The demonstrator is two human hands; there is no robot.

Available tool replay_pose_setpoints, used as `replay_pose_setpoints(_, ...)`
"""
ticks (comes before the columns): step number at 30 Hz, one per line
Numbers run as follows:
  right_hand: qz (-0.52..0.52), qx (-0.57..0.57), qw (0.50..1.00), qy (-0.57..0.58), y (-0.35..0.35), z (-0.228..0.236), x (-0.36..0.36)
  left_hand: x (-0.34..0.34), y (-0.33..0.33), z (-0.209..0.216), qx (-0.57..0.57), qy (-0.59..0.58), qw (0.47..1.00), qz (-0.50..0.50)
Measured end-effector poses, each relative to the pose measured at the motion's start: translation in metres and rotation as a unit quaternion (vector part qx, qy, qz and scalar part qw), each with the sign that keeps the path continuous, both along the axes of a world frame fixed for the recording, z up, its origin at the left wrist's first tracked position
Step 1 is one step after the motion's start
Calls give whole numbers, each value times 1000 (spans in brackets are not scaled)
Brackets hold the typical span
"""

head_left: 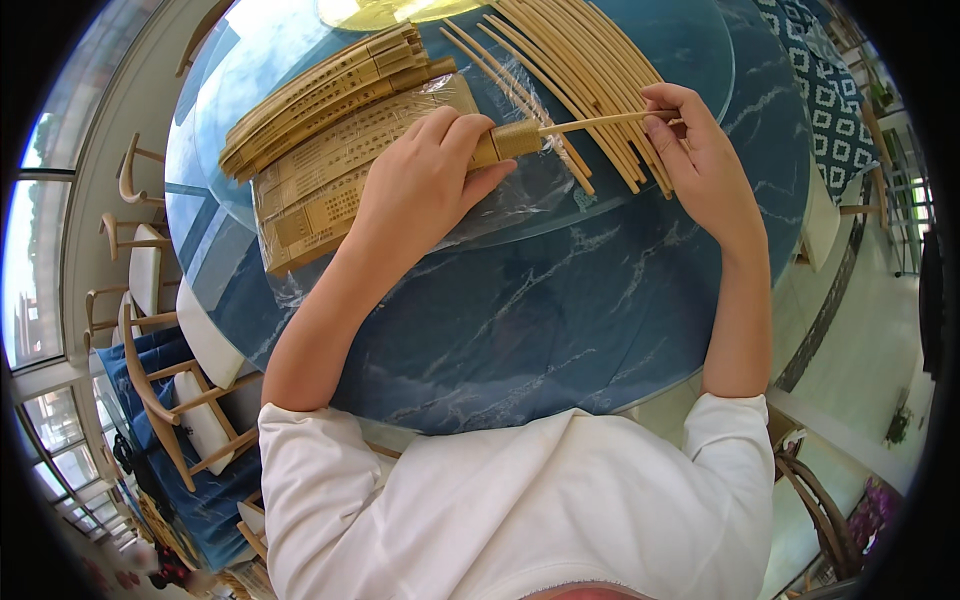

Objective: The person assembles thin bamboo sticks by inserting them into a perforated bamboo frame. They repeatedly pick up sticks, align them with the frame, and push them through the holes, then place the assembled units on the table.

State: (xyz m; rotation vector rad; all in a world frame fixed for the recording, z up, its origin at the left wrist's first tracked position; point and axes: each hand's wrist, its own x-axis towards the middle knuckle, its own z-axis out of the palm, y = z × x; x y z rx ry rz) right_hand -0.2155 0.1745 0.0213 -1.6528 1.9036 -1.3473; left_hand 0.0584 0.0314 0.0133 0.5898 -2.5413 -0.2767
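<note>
My left hand (425, 170) is wrapped round a thick stack of narrow brown paper sleeves (517, 140), its open end pointing right. A pale wooden chopstick (590, 123) runs from that end to my right hand (697, 150), whose thumb and fingers pinch its other end. How far the chopstick goes inside is hidden. Under my left forearm lies a flat printed brown pack of sleeves (310, 205) in clear plastic. Filled-looking sleeves (330, 95) are piled behind it. Beyond and between my hands, several loose chopsticks (575, 65) lie side by side.
The round table has a blue marbled top (500, 320) and a raised glass turntable (715, 60). Crumpled clear plastic film (510, 200) lies by the chopsticks. A yellow round thing (390, 10) is at the far edge. Wooden chairs (190, 400) stand at the left; patterned cloth (825, 100) hangs at the right.
</note>
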Motion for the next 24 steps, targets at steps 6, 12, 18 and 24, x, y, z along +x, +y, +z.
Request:
replay_pose_setpoints(6, 46, -25, 986, 159, 2, 7, 0, 1, 2, -10, -5, 26, 999, 18)
replay_pose_setpoints(12, 60, -47, 956, 283, 0, 9, -6, 1, 2, -17, -41, 52, 998, 10)
replay_pose_setpoints(18, 79, -32, 956, 279, 3, 1, -2, 3, -2, -23, -73, 91, 992, -44)
replay_pose_setpoints(24, 71, -15, 943, 324, 4, 0, -3, 0, 0, -19, -143, 71, 985, -62)
